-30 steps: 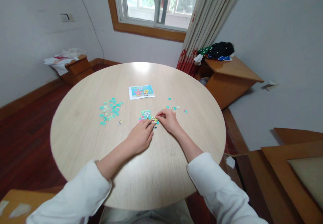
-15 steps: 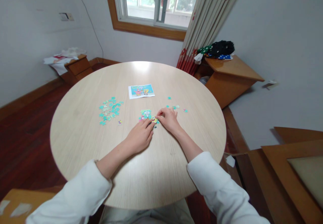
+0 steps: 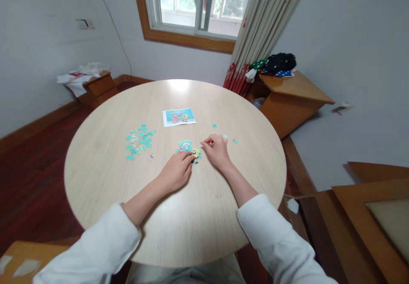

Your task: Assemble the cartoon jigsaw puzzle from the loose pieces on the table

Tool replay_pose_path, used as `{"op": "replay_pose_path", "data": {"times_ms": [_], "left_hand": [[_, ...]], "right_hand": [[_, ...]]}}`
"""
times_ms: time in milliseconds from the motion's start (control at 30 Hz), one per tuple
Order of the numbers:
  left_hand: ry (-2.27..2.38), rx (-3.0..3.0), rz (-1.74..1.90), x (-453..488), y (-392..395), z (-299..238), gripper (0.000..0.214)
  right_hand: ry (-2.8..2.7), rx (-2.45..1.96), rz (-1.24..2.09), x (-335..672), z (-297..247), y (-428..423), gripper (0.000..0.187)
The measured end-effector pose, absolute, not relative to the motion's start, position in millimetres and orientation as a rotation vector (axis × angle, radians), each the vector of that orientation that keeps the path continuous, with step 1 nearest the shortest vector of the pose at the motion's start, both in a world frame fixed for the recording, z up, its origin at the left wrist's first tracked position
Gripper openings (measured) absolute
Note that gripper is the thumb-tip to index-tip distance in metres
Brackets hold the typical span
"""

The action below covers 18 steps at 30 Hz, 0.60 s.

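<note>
A small joined patch of jigsaw pieces (image 3: 188, 148) lies near the middle of the round wooden table (image 3: 105, 177). My left hand (image 3: 175, 174) rests on the table with its fingertips against the patch's near edge, fingers together. My right hand (image 3: 217, 150) sits just right of the patch, fingers curled in a pinch; what it holds is too small to make out. A pile of loose teal pieces (image 3: 138, 140) lies to the left. A few stray pieces (image 3: 234, 141) lie to the right. A printed reference picture (image 3: 178, 116) lies further back.
A low wooden cabinet (image 3: 292, 100) with dark clothes on top stands at the right beside a curtain (image 3: 255, 32). Another small cabinet (image 3: 97, 85) with papers stands at the far left. Wooden furniture (image 3: 373, 215) crowds the near right. A window is behind the table.
My right hand has drawn slightly right, away from the joined patch, and its fingers have curled in. My left hand has stayed at the patch's edge.
</note>
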<state>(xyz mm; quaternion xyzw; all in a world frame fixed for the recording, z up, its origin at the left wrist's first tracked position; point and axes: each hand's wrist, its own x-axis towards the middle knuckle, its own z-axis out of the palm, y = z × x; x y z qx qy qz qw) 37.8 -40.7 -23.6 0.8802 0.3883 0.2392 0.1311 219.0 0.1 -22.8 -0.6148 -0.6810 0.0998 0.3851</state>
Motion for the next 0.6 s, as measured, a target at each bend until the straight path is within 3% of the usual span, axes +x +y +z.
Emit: {"op": "replay_pose_path", "data": {"times_ms": [167,300,600], "left_hand": [[1.171,2.407,0.906,32,-36,-22,0.029],[1.349,2.182,1.092,21,-28,-14,0.019],[1.631,1.810,1.321,-10,-5,3,0.004]], "right_hand": [[-1.559,-1.448,0.225,241,-21,7,0.008],[-1.421,-1.417,0.213,258,-21,10,0.022],[-1.270,-1.399,0.249,271,-21,12,0.025]]}}
